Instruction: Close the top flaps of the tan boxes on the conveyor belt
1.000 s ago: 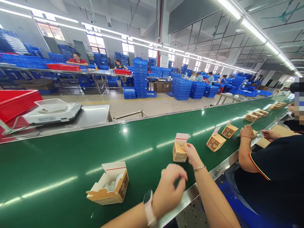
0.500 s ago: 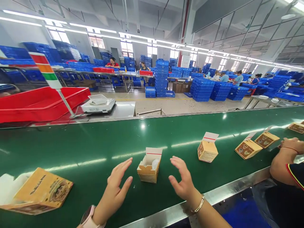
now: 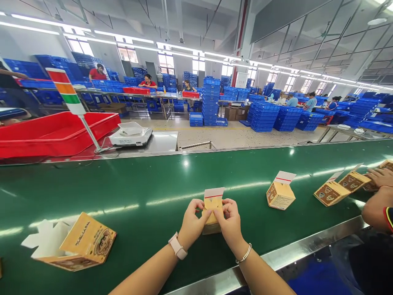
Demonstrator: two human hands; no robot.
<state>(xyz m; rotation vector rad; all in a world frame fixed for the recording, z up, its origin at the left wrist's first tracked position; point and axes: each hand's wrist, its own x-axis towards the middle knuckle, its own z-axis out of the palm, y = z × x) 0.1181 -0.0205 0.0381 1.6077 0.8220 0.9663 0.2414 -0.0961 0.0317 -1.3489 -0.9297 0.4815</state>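
Observation:
A small tan cardboard box [image 3: 211, 228] stands on the green conveyor belt [image 3: 147, 172] in front of me, its white lid flap with a red line upright at the back. My left hand [image 3: 195, 219] grips its left side, and my right hand [image 3: 228, 217] grips its right side. Both thumbs press on the tan flaps at the top, which now cover the opening. What lies inside is hidden.
At left lies a larger open printed carton [image 3: 82, 241]. Rightward on the belt are a tan box [image 3: 281, 196] and several brown-printed boxes [image 3: 330, 193], near a co-worker's hand [image 3: 382, 177]. Beyond the belt are a white scale [image 3: 132, 135] and a red bin [image 3: 61, 141].
My hands, apart and open before, have closed on the box from both sides. Its top flaps have been folded inward. The boxes on the belt have shifted right in view.

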